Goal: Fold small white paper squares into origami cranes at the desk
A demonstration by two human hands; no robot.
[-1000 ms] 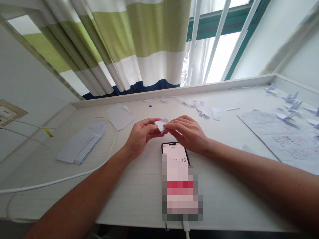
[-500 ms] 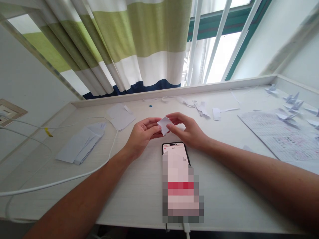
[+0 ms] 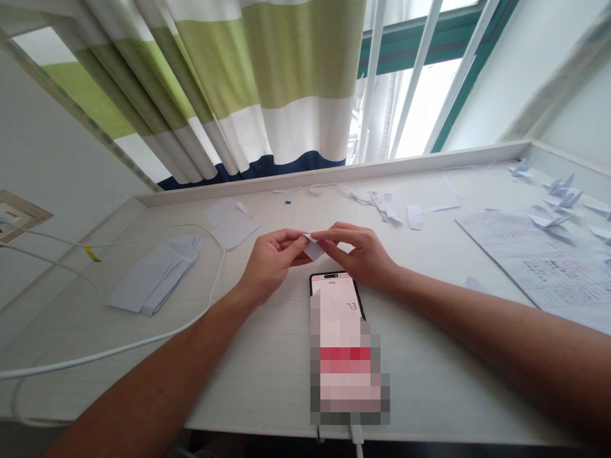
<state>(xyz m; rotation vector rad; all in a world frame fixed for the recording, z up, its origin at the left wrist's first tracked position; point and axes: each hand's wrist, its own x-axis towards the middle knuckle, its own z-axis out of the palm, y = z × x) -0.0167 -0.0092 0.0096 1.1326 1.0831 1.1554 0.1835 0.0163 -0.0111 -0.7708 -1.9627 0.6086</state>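
Observation:
A small folded white paper is held up between my two hands, just above the far end of a phone. My left hand pinches its left corner between thumb and fingers. From the other side, my right hand grips the upper right part, its fingertips close to the left thumb. The fingers partly cover the paper, so its folds are hard to make out. Below the hands the phone lies on the white desk, its screen lit and partly blurred out.
Folded paper sheets and a loose white sheet lie left. Paper scraps are scattered behind the hands. Several folded paper figures and a written sheet are at right. A white cable loops across the left side.
My right fingers have shifted left over the paper's top, and my hands have come closer together. The paper has tilted, showing less of its flat face. The phone screen's display has changed.

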